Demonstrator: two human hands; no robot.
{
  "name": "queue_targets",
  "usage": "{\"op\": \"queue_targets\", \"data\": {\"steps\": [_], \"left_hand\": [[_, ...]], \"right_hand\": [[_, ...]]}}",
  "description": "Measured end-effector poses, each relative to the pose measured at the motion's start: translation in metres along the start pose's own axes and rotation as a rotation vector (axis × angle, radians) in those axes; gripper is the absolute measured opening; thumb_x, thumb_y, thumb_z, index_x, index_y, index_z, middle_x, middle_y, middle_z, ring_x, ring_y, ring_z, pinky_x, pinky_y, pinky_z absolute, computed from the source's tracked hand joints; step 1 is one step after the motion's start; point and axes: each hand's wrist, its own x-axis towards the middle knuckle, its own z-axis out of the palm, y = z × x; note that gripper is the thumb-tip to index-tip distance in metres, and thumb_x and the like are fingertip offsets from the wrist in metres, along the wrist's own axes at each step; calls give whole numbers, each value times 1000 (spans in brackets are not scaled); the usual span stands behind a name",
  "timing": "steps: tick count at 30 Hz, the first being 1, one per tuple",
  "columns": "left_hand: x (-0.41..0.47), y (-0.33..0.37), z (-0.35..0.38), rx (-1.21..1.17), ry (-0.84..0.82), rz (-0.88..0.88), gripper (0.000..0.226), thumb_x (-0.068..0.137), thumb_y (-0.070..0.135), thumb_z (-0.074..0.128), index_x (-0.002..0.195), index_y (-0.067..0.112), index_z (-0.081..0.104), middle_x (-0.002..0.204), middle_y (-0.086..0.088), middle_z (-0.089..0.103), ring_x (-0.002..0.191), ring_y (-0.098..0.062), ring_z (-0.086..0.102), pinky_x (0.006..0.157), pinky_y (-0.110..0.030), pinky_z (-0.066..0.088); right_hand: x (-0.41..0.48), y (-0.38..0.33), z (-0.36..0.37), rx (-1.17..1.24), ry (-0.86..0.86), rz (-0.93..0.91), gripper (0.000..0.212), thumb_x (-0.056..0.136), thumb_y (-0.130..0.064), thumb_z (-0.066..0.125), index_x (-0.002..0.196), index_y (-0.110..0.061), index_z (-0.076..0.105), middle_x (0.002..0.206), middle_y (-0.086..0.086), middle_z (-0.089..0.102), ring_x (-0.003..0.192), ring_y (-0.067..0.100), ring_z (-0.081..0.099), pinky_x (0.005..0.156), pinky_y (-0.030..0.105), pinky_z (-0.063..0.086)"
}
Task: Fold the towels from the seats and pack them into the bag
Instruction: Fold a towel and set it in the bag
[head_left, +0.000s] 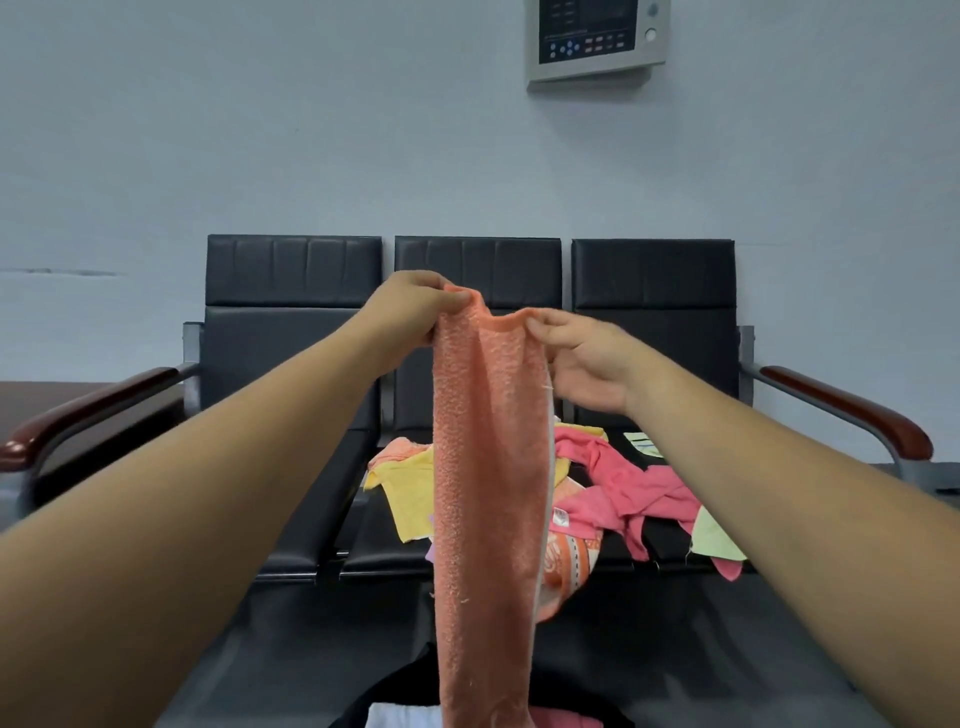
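An orange towel (485, 467) hangs lengthwise in front of me, held up at its top edge. My left hand (410, 312) pinches the top left corner and my right hand (587, 358) pinches the top right corner, the two hands close together. Behind it, loose towels lie on the black seats (291, 415): a yellow towel (405, 493), a pink towel (639, 493), a pale green towel (714, 535) and a patterned orange one (571, 561). The black bag (395, 691) sits at the bottom, with white and pink cloth inside, partly hidden by the hanging towel.
A row of three black seats stands against a pale wall, with wooden armrests at the left (88, 410) and the right (852, 405). A wall-mounted control panel (597, 41) hangs above the right seat. Dark floor lies between the seats and me.
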Motion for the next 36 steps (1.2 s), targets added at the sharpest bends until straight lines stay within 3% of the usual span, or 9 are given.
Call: {"op": "queue_targets", "data": {"steps": [4, 8, 11, 18, 23, 26, 29, 32, 36], "left_hand": [[-5, -5, 12, -97, -16, 1, 18, 95, 23, 69, 102, 7, 72, 85, -3, 75, 78, -16, 70, 77, -33, 54], [-20, -38, 9, -119, -376, -215, 47, 88, 35, 73, 124, 7, 63, 115, -7, 75, 106, -22, 72, 92, -38, 56], [-26, -79, 16, -10, -524, -287, 38, 90, 21, 72, 121, 1, 66, 119, -10, 73, 112, -26, 69, 100, -39, 54], [-32, -113, 43, -510, -515, -323, 43, 96, 22, 63, 134, 4, 60, 122, -12, 69, 110, -26, 66, 101, -43, 51], [-16, -109, 60, -789, -282, -373, 43, 97, 25, 58, 132, 0, 60, 114, -12, 69, 101, -24, 67, 97, -41, 53], [-8, -115, 63, -855, -145, -420, 38, 97, 23, 61, 126, -2, 63, 111, -14, 68, 102, -27, 65, 98, -43, 53], [-3, -127, 66, -763, -87, -468, 33, 98, 22, 61, 120, -2, 66, 108, -15, 73, 96, -26, 71, 84, -43, 56], [4, -146, 70, -663, -85, -491, 37, 99, 23, 59, 126, -2, 64, 120, -17, 71, 108, -27, 70, 90, -42, 55], [4, -167, 68, -487, -240, -424, 36, 99, 40, 59, 114, 10, 73, 113, -2, 76, 107, -17, 71, 96, -35, 51]], "right_hand": [[8, 6, 11, 155, 19, 79, 23, 105, -11, 48, 117, -8, 66, 96, 7, 70, 87, 19, 68, 83, 37, 58], [16, -7, 2, 461, 162, 28, 18, 103, -9, 48, 104, -12, 66, 85, 6, 69, 79, 20, 69, 81, 39, 57], [23, -8, -11, 530, 272, 31, 20, 103, -5, 48, 100, -9, 67, 80, 8, 72, 74, 21, 71, 79, 38, 59], [37, 40, -50, 70, 478, 489, 15, 102, -9, 53, 96, -1, 64, 85, 6, 68, 80, 19, 64, 80, 32, 52], [26, 88, -55, 411, 293, 402, 46, 102, -44, 53, 127, -6, 63, 101, 13, 74, 92, 27, 72, 88, 41, 53], [19, 118, -53, 385, 71, 364, 71, 96, -67, 44, 136, -11, 62, 129, 15, 67, 121, 31, 64, 109, 46, 44], [14, 141, -45, 195, 22, 298, 51, 98, -45, 57, 136, -12, 61, 133, 13, 66, 123, 28, 63, 107, 47, 46], [19, 158, -38, 95, 135, 239, 38, 87, -9, 74, 125, -6, 67, 123, 15, 71, 112, 29, 69, 101, 48, 53], [31, 168, -43, 293, 288, 215, 32, 87, -5, 72, 119, -1, 69, 117, 18, 73, 107, 32, 72, 89, 44, 57]]}}
